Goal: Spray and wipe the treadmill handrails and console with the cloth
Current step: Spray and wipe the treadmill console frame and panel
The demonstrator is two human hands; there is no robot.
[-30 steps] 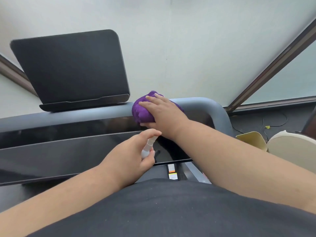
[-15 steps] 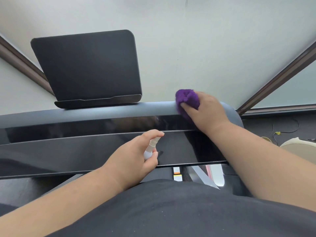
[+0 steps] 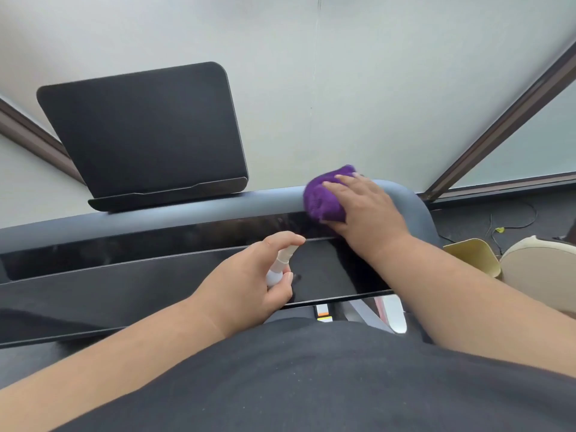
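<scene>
Fingers of the right hand press flat on the purple cloth on the handrail bend, the left hand grips the spray bottle over the console, so wiping looks midway, the console seemingly pending.

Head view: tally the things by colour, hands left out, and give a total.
Purple: 1, the cloth
White: 1, the spray bottle
Black: 2, the tablet stand and the console
Grey: 1, the handrail
Cream or beige: 2, the bin and the round thing beside it
Total: 7
</scene>
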